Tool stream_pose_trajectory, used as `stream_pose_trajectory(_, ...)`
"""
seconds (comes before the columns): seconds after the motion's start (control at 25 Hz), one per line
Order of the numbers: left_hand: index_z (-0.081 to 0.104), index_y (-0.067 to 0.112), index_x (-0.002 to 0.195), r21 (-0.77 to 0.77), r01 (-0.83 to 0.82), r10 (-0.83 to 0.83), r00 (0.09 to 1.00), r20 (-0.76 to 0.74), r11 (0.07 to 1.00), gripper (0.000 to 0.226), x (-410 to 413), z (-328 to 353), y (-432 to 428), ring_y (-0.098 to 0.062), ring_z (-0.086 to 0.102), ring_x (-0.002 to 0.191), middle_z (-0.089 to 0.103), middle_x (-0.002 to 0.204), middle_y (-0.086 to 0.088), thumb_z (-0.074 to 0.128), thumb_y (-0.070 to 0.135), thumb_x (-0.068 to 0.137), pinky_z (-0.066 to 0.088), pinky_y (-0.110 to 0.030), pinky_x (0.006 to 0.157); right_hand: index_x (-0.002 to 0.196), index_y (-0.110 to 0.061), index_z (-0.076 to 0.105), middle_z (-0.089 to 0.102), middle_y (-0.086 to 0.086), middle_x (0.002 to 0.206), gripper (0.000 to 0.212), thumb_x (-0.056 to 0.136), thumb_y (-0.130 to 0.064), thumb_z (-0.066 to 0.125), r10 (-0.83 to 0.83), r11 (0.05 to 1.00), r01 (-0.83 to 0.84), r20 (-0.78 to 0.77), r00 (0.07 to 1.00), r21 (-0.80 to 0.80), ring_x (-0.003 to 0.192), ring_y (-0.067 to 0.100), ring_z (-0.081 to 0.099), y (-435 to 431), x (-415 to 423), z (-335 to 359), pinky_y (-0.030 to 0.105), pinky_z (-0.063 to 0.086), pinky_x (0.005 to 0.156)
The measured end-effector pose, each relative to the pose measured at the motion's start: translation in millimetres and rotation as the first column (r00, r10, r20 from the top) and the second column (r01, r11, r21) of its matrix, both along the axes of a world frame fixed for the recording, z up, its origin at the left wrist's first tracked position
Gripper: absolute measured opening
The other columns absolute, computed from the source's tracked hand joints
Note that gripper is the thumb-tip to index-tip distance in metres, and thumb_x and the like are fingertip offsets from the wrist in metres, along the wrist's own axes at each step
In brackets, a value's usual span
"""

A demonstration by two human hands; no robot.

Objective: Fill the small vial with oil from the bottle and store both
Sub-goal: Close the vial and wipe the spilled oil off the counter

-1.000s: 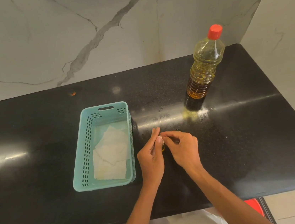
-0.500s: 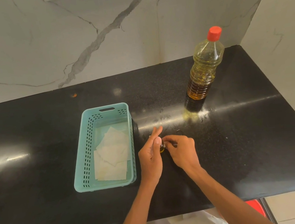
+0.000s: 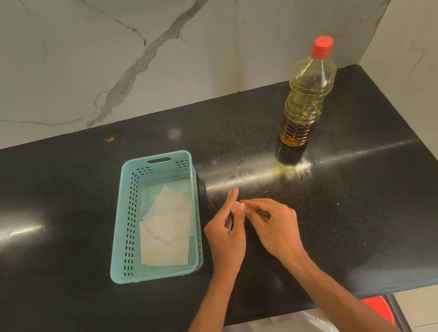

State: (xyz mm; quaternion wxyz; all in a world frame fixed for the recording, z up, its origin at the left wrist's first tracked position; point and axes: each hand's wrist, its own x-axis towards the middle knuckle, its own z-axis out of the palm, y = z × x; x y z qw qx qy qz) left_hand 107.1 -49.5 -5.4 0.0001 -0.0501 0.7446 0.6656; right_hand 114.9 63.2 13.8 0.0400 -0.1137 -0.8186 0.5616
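**Fingers (image 3: 232, 198), left hand (image 3: 225, 238):** index finger straight and pointing away from the body. The thumb lies beside it and the other fingers are curled toward the palm.

**Fingers, right hand (image 3: 273, 228):** thumb and index finger drawn together in a pinch, their tips meeting the left hand's tips. The remaining fingers are bent under.

**Small vial (image 3: 236, 208):** pinched where the two sets of fingertips meet. It is nearly all hidden, with only a pale bit showing. Whether it rests on the surface or is held off it cannot be told.

**Hand pose:** both hands show their backs to the camera, knuckles close together. Two bare forearms come in from the bottom edge and converge toward the vial.

**Light teal perforated plastic basket (image 3: 129, 221):** rectangular, with a slot handle at the far end. It stands just beside the left hand, its long wall parallel to the left forearm.

**Pale paper squares (image 3: 167, 227):** several, overlapping, lying flat on the basket's floor.

**Tall clear plastic bottle of yellow oil (image 3: 307, 105):** upright, with the red screw cap (image 3: 322, 47) on. It stands well apart from the hands, toward the far right of the surface near the wall corner.

**Oily smear (image 3: 286, 170):** a shiny patch at the bottle's base, trailing left across the gloss.

**Black speckled stone surface (image 3: 49, 186):** carries everything above, plus a small orange speck (image 3: 110, 138) near its far edge.

**White marble wall with grey veins (image 3: 88, 57):** stands behind the surface and turns the corner on the right.
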Motion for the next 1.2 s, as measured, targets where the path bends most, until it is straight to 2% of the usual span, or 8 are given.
stream_pose_trajectory(0.2,0.064,0.015,0.134,0.114,0.047,-0.049,0.999,0.023,0.992,0.033,-3.8,5.2,-2.4,-0.005,0.053,0.134,0.063,0.139,0.007,0.056,0.015,0.102,0.05,-0.03,0.107,0.108,-0.021,0.077,0.075,-0.011,0.1,0.02,0.092,-0.013,0.067,0.014,0.998,-0.019,0.072,0.997,0.065,0.089,-0.005,0.067,-3.2,-8.0,-7.1,0.01,0.052,0.081)
stream_pose_trajectory(0.48,0.064,0.014,0.133,0.136,0.096,-0.096,0.995,-0.002,0.986,0.032,-7.1,4.9,-5.5,-0.006,0.051,0.136,0.063,0.139,0.006,0.051,0.011,0.104,0.049,-0.024,0.105,0.102,-0.019,0.078,0.069,-0.019,0.086,0.021,0.092,-0.007,0.065,0.021,0.997,-0.025,0.049,0.999,0.071,0.081,-0.006,0.067,-7.3,-7.2,-2.2,0.008,0.052,0.076)
stream_pose_trajectory(0.64,0.064,0.011,0.132,0.169,0.094,-0.095,0.995,-0.005,0.981,0.031,-6.8,7.0,-4.1,-0.007,0.054,0.133,0.064,0.137,0.003,0.051,0.009,0.104,0.051,-0.018,0.098,0.104,-0.019,0.078,0.071,-0.016,0.093,0.022,0.091,-0.006,0.065,0.022,0.998,-0.02,-0.024,0.999,0.064,0.086,-0.007,0.067,-5.0,-12.3,4.7,0.004,0.048,0.074)
stream_pose_trajectory(0.84,0.057,0.021,0.14,-0.011,0.095,-0.095,0.994,-0.06,0.995,0.035,-5.4,2.7,-6.1,0.002,0.054,0.13,0.059,0.138,0.021,0.05,0.02,0.105,0.045,-0.017,0.106,0.106,-0.017,0.077,0.076,-0.007,0.099,0.021,0.092,-0.009,0.065,0.05,0.991,-0.067,0.144,0.988,0.117,0.079,-0.01,0.062,-2.1,-11.6,-5.5,0.011,0.052,0.084)
stream_pose_trajectory(0.92,0.049,0.022,0.147,-0.173,0.045,-0.064,0.992,-0.108,0.984,0.047,0.5,-0.6,-8.2,0.006,0.052,0.128,0.053,0.139,0.029,0.053,0.033,0.102,0.042,-0.013,0.106,0.106,-0.022,0.078,0.075,-0.011,0.102,0.02,0.091,-0.014,0.067,-0.034,0.999,0.033,0.185,0.982,0.009,0.083,-0.012,0.062,3.5,-9.2,-4.9,0.006,0.049,0.086)
stream_pose_trajectory(1.0,0.05,0.018,0.147,-0.281,0.005,-0.043,0.991,-0.13,0.96,0.054,7.7,-5.5,-8.6,0.01,0.05,0.128,0.052,0.139,0.026,0.064,0.029,0.096,0.041,-0.012,0.107,0.102,-0.027,0.078,0.076,-0.014,0.099,0.017,0.089,-0.019,0.071,-0.102,0.969,0.154,0.255,0.962,-0.194,0.093,-0.007,0.066,8.6,-6.2,-5.2,0.018,0.052,0.093)
stream_pose_trajectory(1.12,0.062,0.02,0.131,-0.332,-0.029,-0.016,0.991,-0.131,0.943,0.04,7.3,-6.7,-7.5,0.001,0.062,0.116,0.067,0.125,0.012,0.071,0.013,0.092,0.054,-0.03,0.102,0.099,-0.026,0.079,0.077,-0.01,0.099,0.016,0.084,-0.02,0.077,-0.117,0.868,0.261,0.337,0.934,-0.422,0.103,0.006,0.069,10.0,-1.3,-7.5,0.033,0.051,0.1)
stream_pose_trajectory(1.2,0.064,0.021,0.12,-0.283,-0.074,0.042,0.992,-0.118,0.956,0.029,3.0,5.5,-6.9,0.001,0.066,0.107,0.071,0.111,0.01,0.07,0.013,0.092,0.057,-0.031,0.095,0.099,-0.023,0.079,0.077,-0.007,0.098,0.017,0.083,-0.017,0.078,-0.151,0.829,0.313,0.352,0.924,-0.464,0.103,0.009,0.069,10.1,-0.2,-7.2,0.032,0.052,0.099)
